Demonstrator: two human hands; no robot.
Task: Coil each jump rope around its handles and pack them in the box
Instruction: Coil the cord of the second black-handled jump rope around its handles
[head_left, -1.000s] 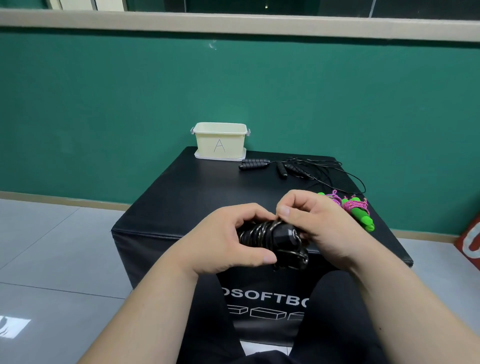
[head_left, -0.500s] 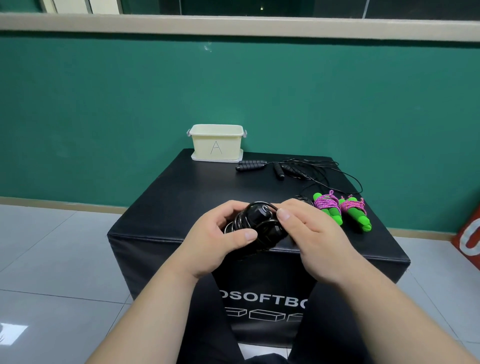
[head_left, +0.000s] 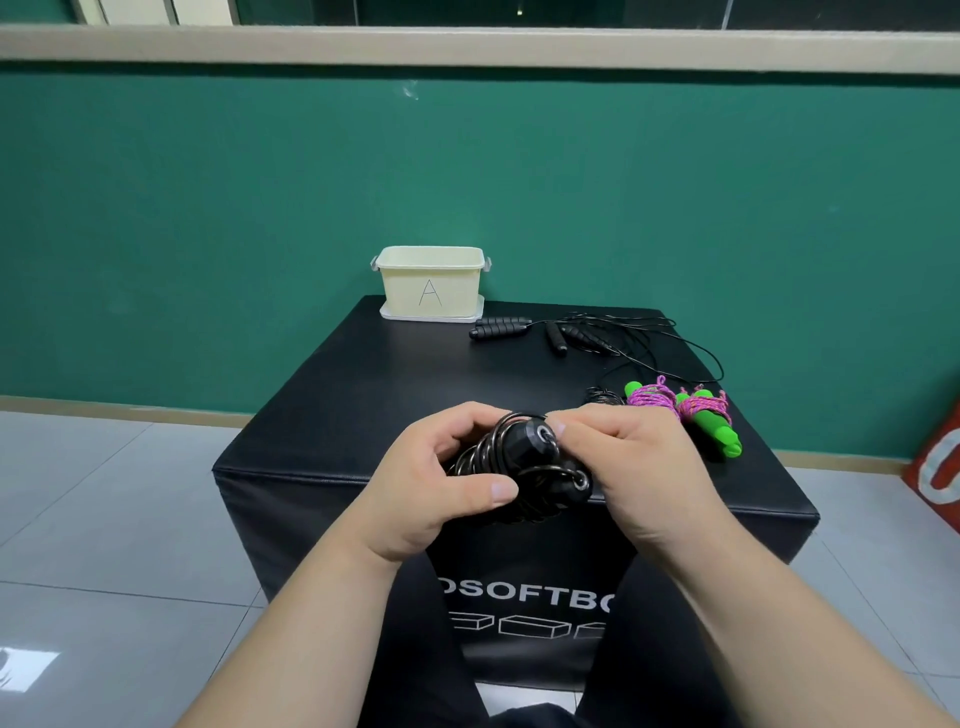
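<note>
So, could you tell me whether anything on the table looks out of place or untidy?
Only the loose black ropes stand out: their cords lie tangled right of the cream box, not yet coiled. The held black rope and the green-handled rope look neatly wound.

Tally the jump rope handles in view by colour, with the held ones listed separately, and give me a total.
Green handles: 2
Held black handles: 2
Loose black handles: 4
Total: 8
</note>
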